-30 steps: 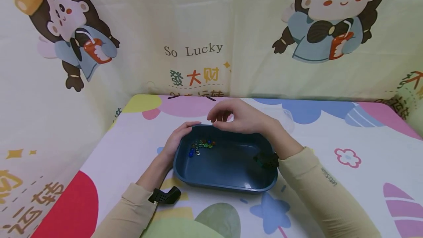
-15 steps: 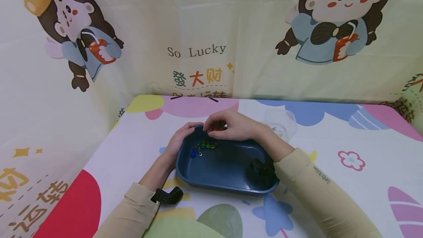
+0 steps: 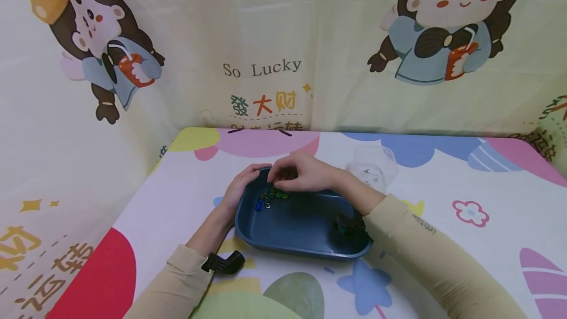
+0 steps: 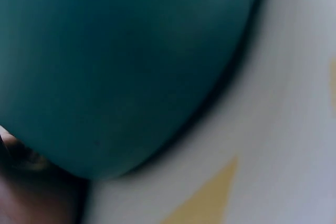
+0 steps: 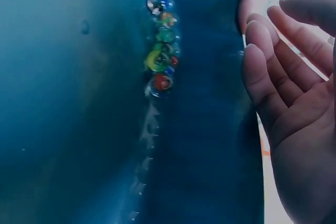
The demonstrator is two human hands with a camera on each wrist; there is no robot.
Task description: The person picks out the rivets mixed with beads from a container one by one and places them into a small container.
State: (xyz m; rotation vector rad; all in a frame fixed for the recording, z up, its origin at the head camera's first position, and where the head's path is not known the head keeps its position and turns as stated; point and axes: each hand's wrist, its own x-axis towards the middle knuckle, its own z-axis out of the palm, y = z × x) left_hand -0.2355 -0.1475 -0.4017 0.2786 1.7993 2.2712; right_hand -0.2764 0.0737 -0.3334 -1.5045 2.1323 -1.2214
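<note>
A dark blue plastic tub (image 3: 301,228) stands on the table, with several coloured glass marbles (image 3: 266,198) gathered at its far left. My left hand (image 3: 236,191) grips the tub's far left corner, fingers bent round the rim. Its wrist view is mostly filled by the tub's outer wall (image 4: 121,77). Over the far rim hovers my right hand (image 3: 305,174), its fingers loosely bent. In the right wrist view the fingers (image 5: 257,72) hold nothing, and the marbles (image 5: 161,45) lie in a row along the tub's inner edge, apart from the hand.
Behind the right forearm a clear plastic container (image 3: 376,166) stands on the patterned tablecloth (image 3: 434,270). A printed curtain (image 3: 336,53) hangs behind the table. The camera on the right wrist (image 3: 347,224) hangs over the tub's right part.
My right hand has come down and left, from above the far rim towards the marbles. More of the clear container shows behind the arm. My left hand keeps its grip.
</note>
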